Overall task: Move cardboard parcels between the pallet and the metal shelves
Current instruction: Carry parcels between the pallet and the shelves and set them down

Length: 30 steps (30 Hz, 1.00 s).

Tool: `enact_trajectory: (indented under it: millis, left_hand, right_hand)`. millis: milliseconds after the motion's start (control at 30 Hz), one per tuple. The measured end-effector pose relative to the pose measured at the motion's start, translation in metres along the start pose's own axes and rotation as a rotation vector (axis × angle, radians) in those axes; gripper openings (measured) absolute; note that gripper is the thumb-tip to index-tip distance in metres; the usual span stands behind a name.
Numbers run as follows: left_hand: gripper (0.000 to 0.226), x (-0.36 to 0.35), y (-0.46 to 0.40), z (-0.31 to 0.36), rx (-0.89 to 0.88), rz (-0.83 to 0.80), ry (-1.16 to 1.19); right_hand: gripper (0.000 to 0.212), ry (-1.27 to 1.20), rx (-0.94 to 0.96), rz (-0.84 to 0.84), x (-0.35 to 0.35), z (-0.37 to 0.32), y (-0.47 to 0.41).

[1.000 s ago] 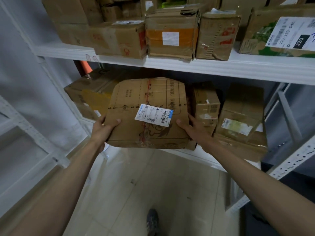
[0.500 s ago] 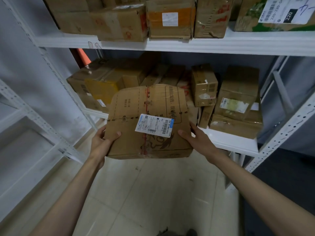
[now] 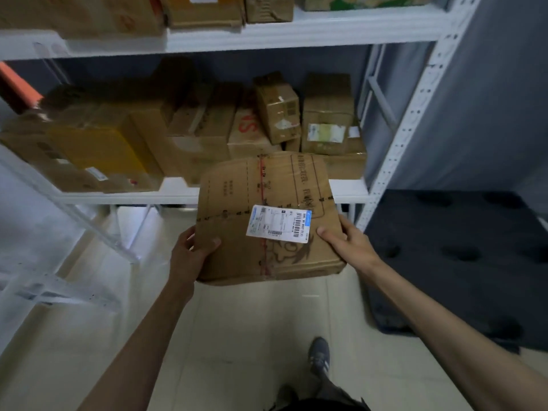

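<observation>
Before the metal shelves (image 3: 267, 191), left hand (image 3: 189, 256) and right hand (image 3: 350, 247) clamp the parcel (image 3: 267, 218) with curled fingers; it should probably stay level toward the pallet (image 3: 462, 262).

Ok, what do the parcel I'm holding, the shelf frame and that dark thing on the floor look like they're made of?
Parcel: brown corrugated cardboard, matte and creased, glossy tape across it, a white paper label. Shelf frame: apparently white-painted metal, judging by the punched holes along the upright. Pallet: probably moulded black plastic, matte, with round recesses, though the dim light leaves it open.
</observation>
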<state>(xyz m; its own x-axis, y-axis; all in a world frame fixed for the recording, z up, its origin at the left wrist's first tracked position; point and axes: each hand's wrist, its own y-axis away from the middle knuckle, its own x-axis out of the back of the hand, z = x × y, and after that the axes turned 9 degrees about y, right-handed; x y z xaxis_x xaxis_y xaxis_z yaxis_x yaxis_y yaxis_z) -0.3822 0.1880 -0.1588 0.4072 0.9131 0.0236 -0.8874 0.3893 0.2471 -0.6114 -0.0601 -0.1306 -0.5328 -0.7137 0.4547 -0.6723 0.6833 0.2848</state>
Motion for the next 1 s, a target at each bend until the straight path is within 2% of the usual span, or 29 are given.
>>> enact_trajectory:
  millis: [333, 500, 600, 733, 1000]
  left_hand:
    - [0.063, -0.155, 0.041, -0.007, -0.018, -0.443, -0.089]
    - [0.065, -0.231, 0.078, -0.018, 0.014, -0.514, -0.074]
    - [0.076, -0.276, 0.098, -0.021, 0.020, -0.582, -0.104]
    - [0.076, -0.338, 0.126, -0.026, 0.006, -0.659, -0.146]
    - [0.075, -0.444, 0.177, -0.044, 0.016, -0.650, -0.189]
  right_hand:
    - [0.058, 0.153, -0.182, 0.349, 0.124, 0.067, 0.092]
    - [0.059, 0.179, -0.231, 0.409, 0.190, 0.106, 0.128]
    - [0.049, 0.081, -0.249, 0.452, 0.222, 0.138, 0.149]
    - [0.034, -0.052, -0.273, 0.500, 0.264, 0.184, 0.169]
    - [0.034, -0.160, -0.284, 0.507, 0.351, 0.261, 0.190]
